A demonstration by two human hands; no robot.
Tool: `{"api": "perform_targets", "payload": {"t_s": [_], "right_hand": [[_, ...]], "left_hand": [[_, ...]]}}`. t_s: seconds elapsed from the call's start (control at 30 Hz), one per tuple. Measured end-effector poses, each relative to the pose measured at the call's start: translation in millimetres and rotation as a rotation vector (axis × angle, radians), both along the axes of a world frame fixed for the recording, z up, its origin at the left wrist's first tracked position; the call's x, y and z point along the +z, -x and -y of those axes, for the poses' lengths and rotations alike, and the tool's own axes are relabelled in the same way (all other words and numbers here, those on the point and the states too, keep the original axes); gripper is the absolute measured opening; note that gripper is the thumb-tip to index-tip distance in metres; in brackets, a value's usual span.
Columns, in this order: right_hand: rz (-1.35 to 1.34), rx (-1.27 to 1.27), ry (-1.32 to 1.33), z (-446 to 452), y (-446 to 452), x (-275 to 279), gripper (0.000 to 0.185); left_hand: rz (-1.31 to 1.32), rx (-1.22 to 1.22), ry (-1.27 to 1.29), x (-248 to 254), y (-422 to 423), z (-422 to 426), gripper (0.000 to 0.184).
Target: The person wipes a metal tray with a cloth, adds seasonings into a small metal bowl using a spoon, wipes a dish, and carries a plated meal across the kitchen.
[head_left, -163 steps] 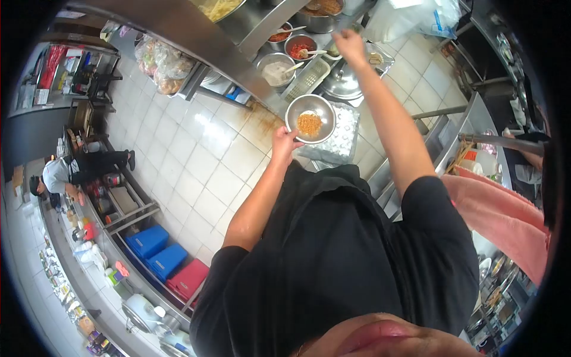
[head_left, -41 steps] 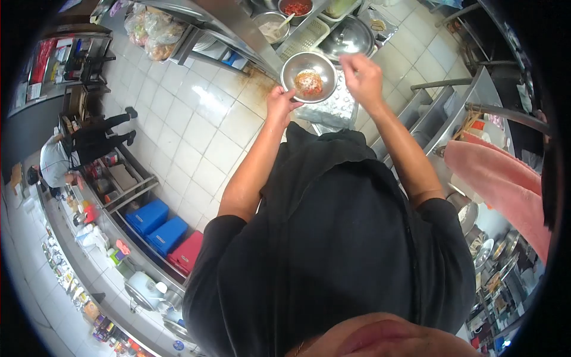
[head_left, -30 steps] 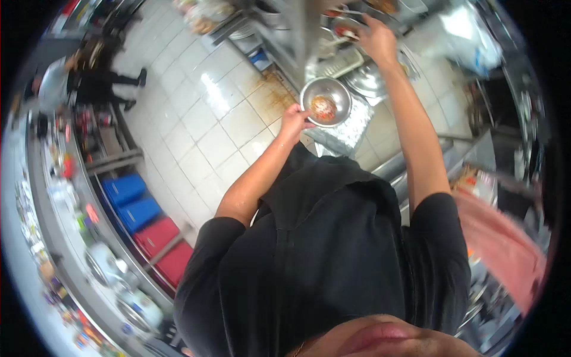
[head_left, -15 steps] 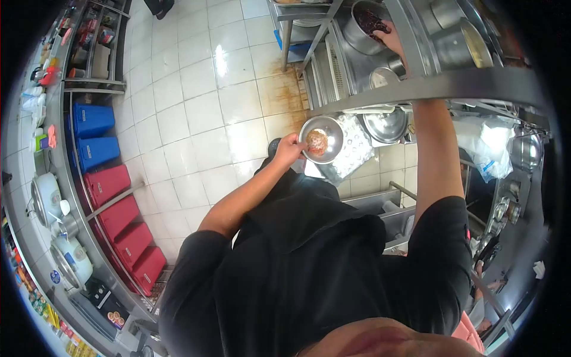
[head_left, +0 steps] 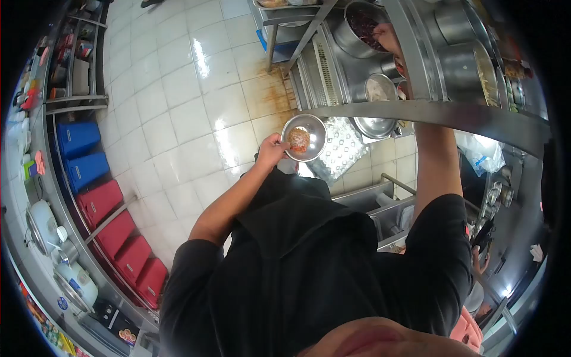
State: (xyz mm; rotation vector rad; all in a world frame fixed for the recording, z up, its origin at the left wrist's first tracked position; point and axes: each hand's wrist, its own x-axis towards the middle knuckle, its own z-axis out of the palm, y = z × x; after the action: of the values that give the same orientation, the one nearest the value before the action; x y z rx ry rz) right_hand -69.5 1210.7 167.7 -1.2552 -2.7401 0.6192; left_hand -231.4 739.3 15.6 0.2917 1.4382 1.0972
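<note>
L hand (head_left: pixel 272 150) gripping bowl (head_left: pixel 317 134) rim, mouth up; R hand (head_left: pixel 388 38) at pot (head_left: pixel 347 40), grip unclear

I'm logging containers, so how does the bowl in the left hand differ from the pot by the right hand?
The bowl is gripped by the left hand; the pot has the right hand at its mouth. The bowl holds a small orange-and-white heap, the pot dark red contents. The bowl looks shallow, the pot deeper. Both look like silvery metal.

A smooth metal bowl (head_left: pixel 317 134) shines near one edge of a satin-finish metal rack (head_left: pixel 369 111), amid glossy floor tiles (head_left: pixel 184 125), smooth red plastic bins (head_left: pixel 115 232) and a matt black cloth garment (head_left: pixel 309 262).
</note>
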Motion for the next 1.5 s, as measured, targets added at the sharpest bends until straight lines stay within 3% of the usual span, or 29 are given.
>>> {"api": "perform_targets", "payload": {"t_s": [0.13, 0.2, 0.5, 0.73, 0.87, 0.9, 0.97, 1.07, 1.17, 1.37, 1.4, 1.47, 1.5], "right_hand": [[0.026, 0.048, 0.013, -15, -2, -36, 0.024], [-0.041, 0.142, -0.047, -20, -5, -29, 0.021], [-0.128, -0.121, -0.082, -1, -59, 10, 0.018], [-0.424, -0.453, -0.228, 69, -138, 2, 0.017], [-0.661, -0.640, -0.015, 184, -177, -40, 0.017], [-0.720, -0.817, 0.174, 234, -142, -26, 0.018], [-0.491, -0.823, 0.269, 302, -111, -32, 0.014], [-0.527, -0.779, 0.536, 357, -83, -65, 0.028], [-0.465, -0.834, 0.317, 377, -93, -95, 0.026], [-0.661, -1.053, 0.102, 422, -131, -65, 0.013], [-0.566, -0.979, -0.077, 432, -138, -62, 0.011], [-0.542, -1.014, -0.029, 458, -145, -46, 0.017], [-0.616, -1.011, 0.008, 472, -145, -38, 0.018]], "left_hand": [[-0.008, -0.036, -0.037, -7, -9, -19, 0.017], [-0.022, -0.062, -0.049, -4, -11, -23, 0.018], [-0.004, -0.086, -0.025, -6, -10, -19, 0.015], [-0.057, -0.169, -0.019, -7, -7, -26, 0.009], [0.047, -0.100, -0.037, 1, -11, -32, 0.011], [0.076, -0.102, -0.051, 3, -10, -38, 0.011], [0.100, -0.158, -0.040, 9, -9, -43, 0.012], [0.104, -0.266, -0.037, 15, -17, -53, 0.011], [0.108, -0.390, -0.038, 9, -31, -59, 0.010], [0.073, -0.538, -0.078, 38, -56, -53, 0.008], [0.100, -0.543, -0.116, 39, -64, -48, 0.010], [0.163, -0.573, -0.139, 57, -77, -37, 0.012], [0.152, -0.637, -0.156, 39, -80, -31, 0.016]]}}
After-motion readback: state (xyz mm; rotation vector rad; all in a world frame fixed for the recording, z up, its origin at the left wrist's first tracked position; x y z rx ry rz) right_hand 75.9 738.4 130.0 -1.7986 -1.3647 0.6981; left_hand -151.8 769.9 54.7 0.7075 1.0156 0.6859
